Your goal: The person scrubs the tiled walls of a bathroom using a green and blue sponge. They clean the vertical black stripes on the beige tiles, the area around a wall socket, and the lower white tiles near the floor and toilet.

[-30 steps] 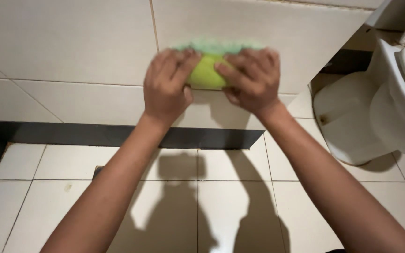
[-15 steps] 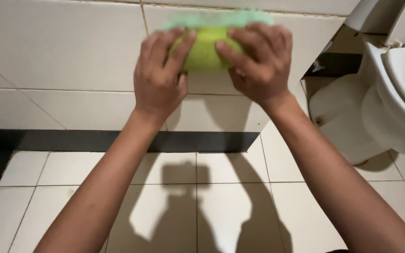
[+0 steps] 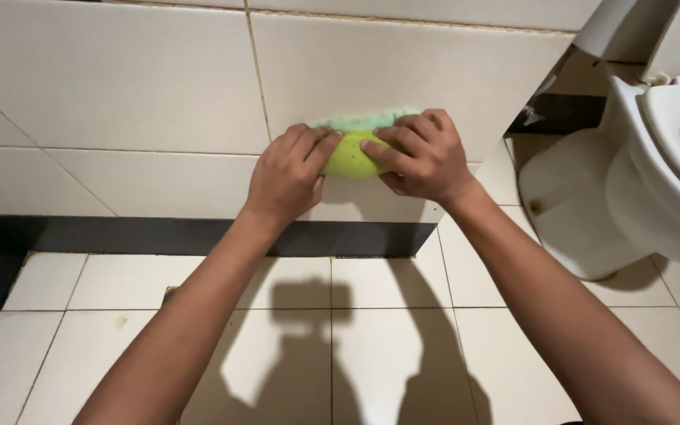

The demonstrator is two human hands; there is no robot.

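Observation:
A yellow-green sponge (image 3: 353, 151) with a green scouring side is pressed flat against a low white tiled wall (image 3: 159, 102). My left hand (image 3: 289, 173) grips its left end with fingers curled over it. My right hand (image 3: 423, 157) covers its right end, fingers laid across the top. Both hands hold the sponge against a wall tile, just above the wall's lower tile row.
A white toilet (image 3: 639, 189) stands at the right, close to the wall's end. A dark strip (image 3: 198, 234) runs along the wall's base. Cream floor tiles (image 3: 356, 346) lie below, with my shadow on them. A dark area is at the far left.
Both hands and the sponge slid up the wall tile half a second ago, then came back down to about where they began.

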